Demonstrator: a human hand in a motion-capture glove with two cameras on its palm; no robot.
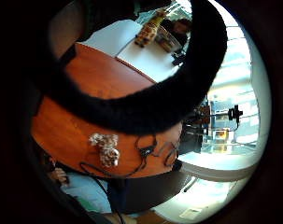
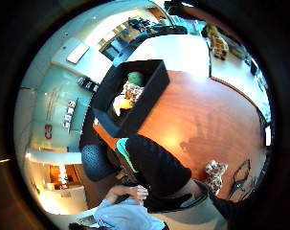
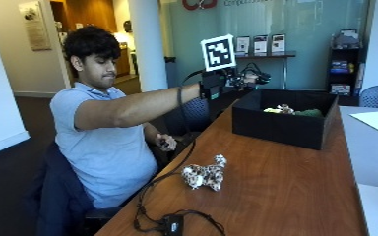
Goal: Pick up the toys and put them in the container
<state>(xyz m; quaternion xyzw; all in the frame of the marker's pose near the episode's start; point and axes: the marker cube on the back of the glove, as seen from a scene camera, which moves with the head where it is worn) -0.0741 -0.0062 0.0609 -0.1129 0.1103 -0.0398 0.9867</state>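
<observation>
Fingers of the gloved right hand (image 3: 241,78) cannot be made out above the black container (image 3: 285,129). Spotted plush leopard (image 3: 204,175) remains at its 7 o'clock; she should reach back and grasp its body.

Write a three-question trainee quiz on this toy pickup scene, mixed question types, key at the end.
1. True or false: the spotted plush toy lies inside the black box.
2. Multiple choice: the gloved right hand is A) on the spotted toy, B) raised near the box's rim, C) under the table.
3. Fill in: the box stands on a ____ table.

Key: 1 false; 2 B; 3 wooden.
</observation>
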